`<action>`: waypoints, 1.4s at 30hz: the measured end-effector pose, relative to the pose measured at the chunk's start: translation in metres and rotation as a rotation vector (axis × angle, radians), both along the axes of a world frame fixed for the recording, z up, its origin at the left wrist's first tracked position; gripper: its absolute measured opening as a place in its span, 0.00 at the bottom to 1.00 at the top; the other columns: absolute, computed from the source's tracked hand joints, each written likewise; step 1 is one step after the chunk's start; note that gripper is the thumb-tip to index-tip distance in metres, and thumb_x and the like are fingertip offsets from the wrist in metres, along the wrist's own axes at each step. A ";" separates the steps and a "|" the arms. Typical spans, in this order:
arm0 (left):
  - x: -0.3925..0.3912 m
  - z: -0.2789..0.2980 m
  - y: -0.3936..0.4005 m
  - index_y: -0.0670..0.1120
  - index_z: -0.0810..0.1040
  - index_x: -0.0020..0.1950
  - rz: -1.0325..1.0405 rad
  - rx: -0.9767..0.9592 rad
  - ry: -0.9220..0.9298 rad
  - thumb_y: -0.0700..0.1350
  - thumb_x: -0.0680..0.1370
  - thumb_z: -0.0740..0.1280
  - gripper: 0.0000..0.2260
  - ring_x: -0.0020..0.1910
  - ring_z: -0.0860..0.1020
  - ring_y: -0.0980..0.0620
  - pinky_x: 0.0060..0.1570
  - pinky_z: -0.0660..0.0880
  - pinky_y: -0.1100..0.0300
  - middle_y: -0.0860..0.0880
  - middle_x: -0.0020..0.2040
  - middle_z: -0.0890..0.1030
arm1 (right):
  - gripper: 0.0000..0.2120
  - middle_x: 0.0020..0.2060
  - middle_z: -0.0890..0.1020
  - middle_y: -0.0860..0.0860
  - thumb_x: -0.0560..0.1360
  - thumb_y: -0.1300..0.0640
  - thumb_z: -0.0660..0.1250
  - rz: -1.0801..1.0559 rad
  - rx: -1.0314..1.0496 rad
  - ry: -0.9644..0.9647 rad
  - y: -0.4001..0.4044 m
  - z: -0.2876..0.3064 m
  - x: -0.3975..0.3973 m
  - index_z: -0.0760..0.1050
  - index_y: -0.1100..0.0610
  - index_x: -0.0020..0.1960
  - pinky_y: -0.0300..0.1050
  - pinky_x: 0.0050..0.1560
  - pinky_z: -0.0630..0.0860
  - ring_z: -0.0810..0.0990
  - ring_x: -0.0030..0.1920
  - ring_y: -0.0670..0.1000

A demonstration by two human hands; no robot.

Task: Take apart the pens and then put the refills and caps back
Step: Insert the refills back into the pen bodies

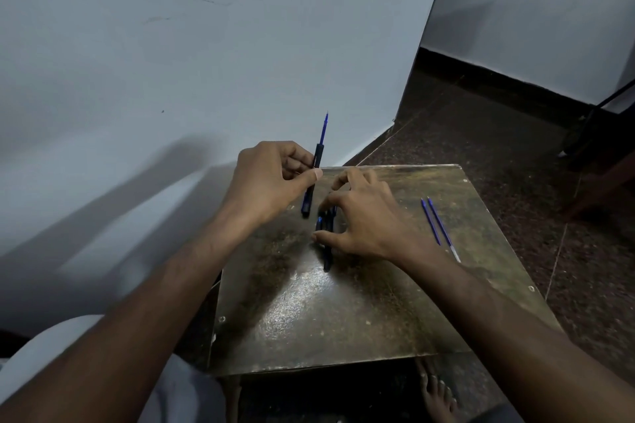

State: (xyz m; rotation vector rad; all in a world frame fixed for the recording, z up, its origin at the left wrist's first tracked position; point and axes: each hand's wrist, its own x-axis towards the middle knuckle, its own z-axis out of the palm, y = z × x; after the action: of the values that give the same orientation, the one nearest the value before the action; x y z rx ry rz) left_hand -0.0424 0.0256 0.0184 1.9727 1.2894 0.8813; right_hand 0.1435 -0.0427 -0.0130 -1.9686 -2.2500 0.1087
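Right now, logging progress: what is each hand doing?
Left hand: grips black pen barrel, blue refill protruding.
Right hand: fingers curled over dark pens; grip unclear.

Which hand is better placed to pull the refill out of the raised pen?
Probably right: the left hand grips the pen; the right hand hovers over the table's pens.
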 end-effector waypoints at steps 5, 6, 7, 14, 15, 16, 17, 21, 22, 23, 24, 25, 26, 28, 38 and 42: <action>-0.002 -0.001 0.002 0.57 0.86 0.45 0.005 0.000 0.008 0.51 0.75 0.82 0.06 0.33 0.80 0.72 0.34 0.71 0.80 0.60 0.37 0.85 | 0.24 0.61 0.74 0.49 0.71 0.29 0.74 0.014 -0.002 0.043 0.003 -0.004 -0.007 0.84 0.42 0.60 0.56 0.65 0.73 0.70 0.65 0.54; -0.003 -0.001 0.003 0.56 0.86 0.46 0.006 0.000 0.008 0.51 0.75 0.82 0.06 0.34 0.80 0.72 0.35 0.71 0.80 0.60 0.37 0.85 | 0.24 0.60 0.75 0.49 0.71 0.29 0.74 0.017 0.001 0.065 0.003 -0.005 -0.007 0.83 0.42 0.60 0.56 0.64 0.74 0.71 0.65 0.54; -0.003 -0.001 0.003 0.56 0.87 0.47 0.007 -0.001 0.007 0.51 0.75 0.82 0.05 0.34 0.80 0.72 0.35 0.71 0.80 0.60 0.37 0.85 | 0.24 0.59 0.77 0.49 0.71 0.30 0.75 0.025 0.003 0.086 0.004 -0.007 -0.008 0.82 0.43 0.61 0.57 0.64 0.74 0.72 0.64 0.55; -0.006 0.000 0.003 0.56 0.86 0.45 0.021 0.003 -0.015 0.51 0.75 0.82 0.06 0.34 0.80 0.73 0.36 0.71 0.80 0.60 0.36 0.85 | 0.12 0.38 0.80 0.38 0.74 0.48 0.81 0.200 0.058 0.298 0.003 -0.009 -0.014 0.84 0.51 0.54 0.26 0.47 0.67 0.76 0.37 0.38; -0.006 0.000 0.003 0.56 0.86 0.45 0.023 0.003 -0.015 0.51 0.75 0.82 0.06 0.34 0.81 0.72 0.36 0.71 0.80 0.60 0.36 0.85 | 0.11 0.38 0.81 0.39 0.75 0.50 0.81 0.215 0.042 0.331 0.002 -0.008 -0.013 0.85 0.52 0.54 0.25 0.44 0.69 0.77 0.36 0.38; -0.006 0.000 0.003 0.56 0.87 0.46 0.024 0.004 -0.014 0.51 0.75 0.82 0.05 0.34 0.81 0.72 0.36 0.71 0.80 0.60 0.37 0.85 | 0.10 0.39 0.83 0.40 0.75 0.51 0.81 0.225 0.034 0.371 0.001 -0.006 -0.013 0.85 0.52 0.54 0.27 0.42 0.72 0.80 0.37 0.40; -0.006 0.000 0.003 0.55 0.87 0.46 0.024 0.005 -0.014 0.51 0.75 0.81 0.05 0.35 0.81 0.72 0.36 0.72 0.80 0.60 0.37 0.85 | 0.10 0.40 0.86 0.42 0.75 0.52 0.81 0.220 0.042 0.418 0.001 -0.002 -0.011 0.85 0.52 0.54 0.29 0.41 0.74 0.83 0.38 0.42; -0.003 -0.001 0.000 0.56 0.87 0.46 0.005 0.027 0.021 0.51 0.76 0.81 0.04 0.35 0.82 0.71 0.35 0.73 0.78 0.61 0.36 0.85 | 0.10 0.42 0.88 0.46 0.76 0.55 0.81 0.033 0.190 0.688 -0.001 0.017 0.009 0.86 0.54 0.55 0.39 0.46 0.81 0.87 0.43 0.46; -0.002 -0.002 -0.001 0.56 0.87 0.46 -0.007 0.033 0.045 0.51 0.76 0.81 0.04 0.36 0.82 0.71 0.36 0.74 0.77 0.61 0.36 0.85 | 0.09 0.43 0.89 0.49 0.76 0.56 0.81 -0.026 0.226 0.791 -0.002 0.022 0.016 0.86 0.55 0.54 0.44 0.48 0.84 0.88 0.44 0.49; -0.001 -0.002 -0.002 0.56 0.87 0.47 -0.021 0.036 0.067 0.51 0.76 0.80 0.04 0.37 0.82 0.71 0.37 0.75 0.75 0.62 0.36 0.85 | 0.08 0.44 0.89 0.52 0.76 0.58 0.80 -0.081 0.264 0.900 -0.003 0.026 0.024 0.85 0.57 0.54 0.47 0.50 0.86 0.89 0.46 0.53; 0.000 -0.002 -0.003 0.57 0.87 0.47 -0.040 0.039 0.081 0.51 0.76 0.80 0.04 0.37 0.82 0.71 0.38 0.76 0.75 0.62 0.37 0.85 | 0.08 0.46 0.89 0.55 0.77 0.59 0.80 -0.125 0.303 1.007 -0.004 0.030 0.031 0.85 0.59 0.54 0.49 0.51 0.86 0.89 0.47 0.56; 0.001 -0.003 -0.004 0.57 0.86 0.47 -0.065 0.043 0.085 0.50 0.77 0.80 0.04 0.38 0.82 0.72 0.38 0.76 0.77 0.62 0.37 0.85 | 0.08 0.47 0.89 0.58 0.78 0.60 0.78 -0.155 0.341 1.107 -0.004 0.033 0.037 0.84 0.61 0.55 0.48 0.52 0.86 0.89 0.48 0.57; 0.002 -0.004 -0.005 0.57 0.86 0.47 -0.090 0.047 0.083 0.49 0.77 0.80 0.05 0.39 0.82 0.72 0.38 0.75 0.78 0.62 0.37 0.85 | 0.08 0.48 0.89 0.59 0.79 0.61 0.77 -0.171 0.373 1.197 -0.004 0.036 0.042 0.84 0.63 0.56 0.47 0.51 0.85 0.89 0.47 0.56; 0.006 -0.007 -0.008 0.55 0.87 0.49 -0.134 0.054 0.077 0.47 0.77 0.80 0.05 0.41 0.83 0.71 0.38 0.74 0.80 0.62 0.37 0.85 | 0.09 0.48 0.89 0.60 0.81 0.62 0.75 -0.193 0.421 1.312 -0.004 0.040 0.050 0.83 0.65 0.59 0.44 0.50 0.85 0.88 0.46 0.51; 0.018 -0.015 -0.017 0.57 0.85 0.48 -0.268 0.051 0.103 0.46 0.76 0.81 0.08 0.41 0.85 0.65 0.38 0.76 0.77 0.59 0.38 0.86 | 0.12 0.52 0.89 0.63 0.81 0.62 0.75 -0.214 0.418 1.299 -0.007 0.041 0.056 0.82 0.68 0.60 0.41 0.49 0.83 0.88 0.46 0.48; 0.018 -0.018 -0.015 0.54 0.87 0.49 -0.259 0.052 0.126 0.47 0.76 0.82 0.06 0.42 0.85 0.66 0.39 0.77 0.76 0.59 0.38 0.86 | 0.10 0.50 0.89 0.59 0.81 0.60 0.75 -0.244 0.353 1.269 -0.009 0.042 0.055 0.82 0.64 0.60 0.42 0.44 0.80 0.86 0.46 0.46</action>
State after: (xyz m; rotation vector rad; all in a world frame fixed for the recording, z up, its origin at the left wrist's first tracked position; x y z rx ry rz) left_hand -0.0247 0.0106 0.0007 2.2052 1.0548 0.6798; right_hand 0.1987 -0.0516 0.0291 -1.3056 -1.0973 0.6536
